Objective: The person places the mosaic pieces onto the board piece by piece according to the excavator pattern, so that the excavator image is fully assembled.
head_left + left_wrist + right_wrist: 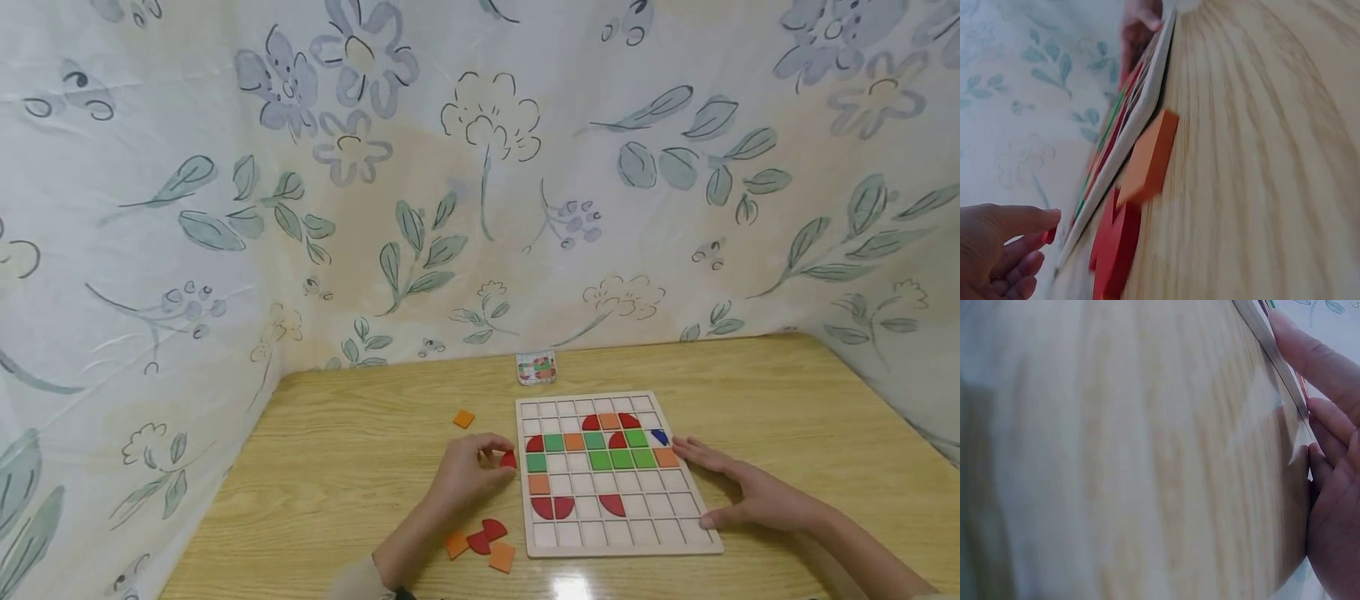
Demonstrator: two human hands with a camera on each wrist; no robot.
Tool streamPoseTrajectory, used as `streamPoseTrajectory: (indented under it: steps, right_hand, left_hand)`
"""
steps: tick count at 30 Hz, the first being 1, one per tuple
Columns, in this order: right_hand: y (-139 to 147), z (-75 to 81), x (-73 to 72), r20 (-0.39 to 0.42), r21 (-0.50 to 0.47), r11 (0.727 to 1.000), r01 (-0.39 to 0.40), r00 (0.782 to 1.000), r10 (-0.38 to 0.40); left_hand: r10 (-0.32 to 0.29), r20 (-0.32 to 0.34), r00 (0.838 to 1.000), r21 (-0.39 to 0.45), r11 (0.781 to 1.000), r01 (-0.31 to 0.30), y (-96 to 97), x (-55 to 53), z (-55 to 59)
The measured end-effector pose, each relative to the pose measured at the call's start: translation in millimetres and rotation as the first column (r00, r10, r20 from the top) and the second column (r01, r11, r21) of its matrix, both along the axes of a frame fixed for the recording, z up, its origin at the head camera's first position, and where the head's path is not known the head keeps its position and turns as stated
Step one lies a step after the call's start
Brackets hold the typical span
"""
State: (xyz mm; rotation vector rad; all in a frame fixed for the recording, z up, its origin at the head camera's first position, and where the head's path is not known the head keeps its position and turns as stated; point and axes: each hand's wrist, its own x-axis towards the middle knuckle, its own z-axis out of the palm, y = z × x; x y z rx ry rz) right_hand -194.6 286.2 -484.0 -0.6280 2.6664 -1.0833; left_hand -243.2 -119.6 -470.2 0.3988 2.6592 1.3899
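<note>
My left hand (467, 477) is just off the left edge of the wooden grid board (585, 533), pinching a red quarter-circle tile (509, 459) between thumb and fingertips. In the left wrist view only a sliver of that red tile (1050, 235) shows. On the board lie red quarter-circles, green squares (621, 458), orange squares (538, 484) and one dark blue piece (659, 437) near the right side. Along the board's right edge rests my right hand (750, 493), fingers extended and thumb on the lower right corner. The right wrist view shows its fingers (1319, 359) against the board's side.
Left of the board's lower corner lie two red quarter-circles (493, 529) and two orange squares (502, 557). Another orange square (464, 418) sits alone farther back. A small pattern card (536, 367) is behind the board, near the floral cloth (487, 208).
</note>
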Motion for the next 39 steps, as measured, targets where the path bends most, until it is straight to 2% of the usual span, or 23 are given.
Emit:
streamPoseTrajectory:
  steps: [4,12,19,22,27,31,35,39]
  right_hand:
    - [0.3,-1.2,0.5,0.002,0.006,1.000,0.002,1.000,-0.002]
    - [-0.3,-1.7,2.8,0.003,0.019,1.000,0.007,1.000,-0.007]
    - [0.4,-2.6,3.5,0.003,0.019,1.000,0.005,1.000,-0.005]
    - [1.0,-3.2,3.3,0.004,0.013,1.000,0.003,1.000,-0.003]
    - [0.6,-3.4,3.1,-0.008,0.006,1.000,-0.002,1.000,0.002]
    - [0.1,-2.7,2.6,0.015,-0.050,0.998,-0.027,1.000,0.028]
    - [1.3,-2.8,1.9,0.016,-0.030,0.999,-0.013,1.000,0.013]
    - [3.3,-3.8,1.0,-0.003,-0.006,1.000,-0.008,1.000,0.008]
  left_hand:
    - [-0.082,-0.062,0.995,-0.042,0.996,0.080,17.9,1.6,2.5]
    - [-0.205,-0.059,0.977,-0.024,0.979,0.204,57.5,4.2,4.7]
    - [-0.288,-0.136,0.948,-0.075,0.957,0.280,88.3,3.7,0.4]
    - [-0.304,-0.140,0.942,-0.101,0.951,0.291,98.6,3.4,-1.6]
    - [-0.294,-0.132,0.947,-0.148,0.950,0.275,111.7,5.1,-2.0]
    - [-0.301,-0.150,0.942,-0.199,0.942,0.269,116.0,8.0,-2.5]
    - [-0.322,-0.178,0.930,-0.223,0.934,0.281,116.6,9.5,-4.0]
    - [-0.347,-0.201,0.916,-0.193,0.931,0.311,115.5,9.8,-4.5]
